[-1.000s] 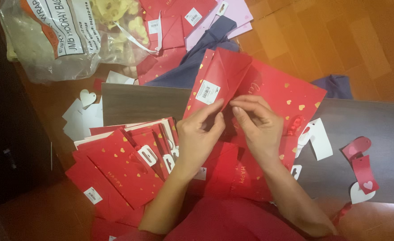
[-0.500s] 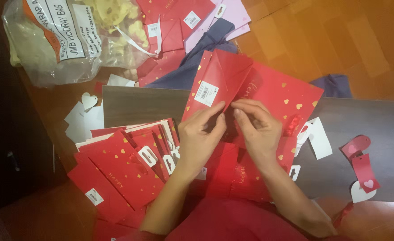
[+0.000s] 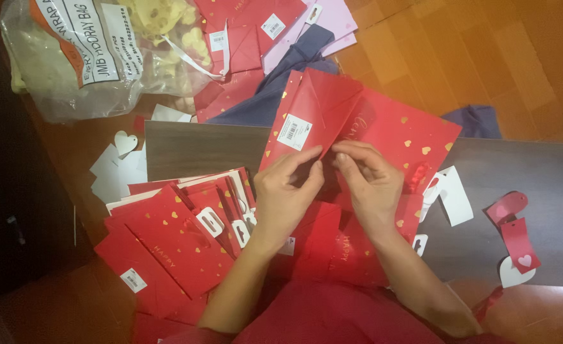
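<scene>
- Your left hand (image 3: 288, 191) and right hand (image 3: 371, 181) meet just this side of the red gift bag (image 3: 364, 137), fingertips pinched together on its near edge; both are closed on the paper.
- The bag lies flat on the dark wooden board (image 3: 198, 150), directly ahead of your hands. Its long axis runs from the upper left to the lower right, and the white price sticker (image 3: 294, 132) sits on the flap above your left thumb.
- Both hands sit about equally near the bag; the left is closer to the sticker end.
- Left of the bag, beside your left wrist, lies a stack of red gift bags (image 3: 179, 242).
- Right of the bag rest loose red tags (image 3: 514, 232).
- Beyond the bag, far left, sits a clear plastic sack (image 3: 90, 57).
</scene>
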